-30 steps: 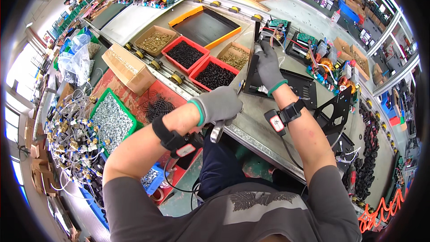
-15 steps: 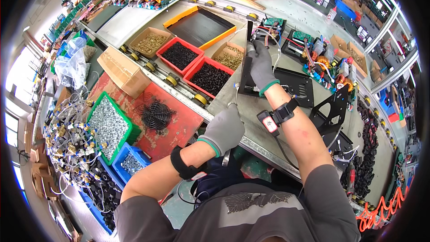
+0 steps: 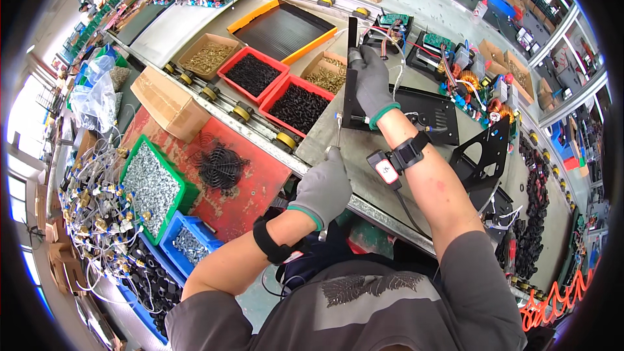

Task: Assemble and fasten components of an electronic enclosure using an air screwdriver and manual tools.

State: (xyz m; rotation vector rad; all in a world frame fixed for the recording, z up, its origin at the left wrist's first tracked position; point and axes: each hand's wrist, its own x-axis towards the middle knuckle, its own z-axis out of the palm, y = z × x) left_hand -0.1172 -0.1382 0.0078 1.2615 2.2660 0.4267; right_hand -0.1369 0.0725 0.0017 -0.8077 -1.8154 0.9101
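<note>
My left hand (image 3: 323, 188), in a grey glove with a green cuff, is closed around a slim metal wrench (image 3: 338, 133). Its upper end meets a small brass fitting at the left edge of a black metal chassis (image 3: 416, 107), and its lower end shows beneath my fist. On the chassis' upright side plate, my right hand (image 3: 375, 81) wears a matching glove and grips with fingers bent around the top part. What the fingertips touch behind the plate is hidden. White and coloured wires (image 3: 400, 52) run just past the right hand.
Red bins of black parts (image 3: 296, 107), a box of brass pieces (image 3: 209, 57) and a yellow-rimmed tray (image 3: 283, 29) stand beyond the hands. Circuit boards with copper coils (image 3: 469, 81) lie right. A green bin of screws (image 3: 153, 175) and tangled tubing (image 3: 97, 201) are left.
The view has shifted slightly, so the bins sit a little further left and up. Both hands keep their grips; the right hand's wrist has turned a little. The wrench stays at the fitting.
</note>
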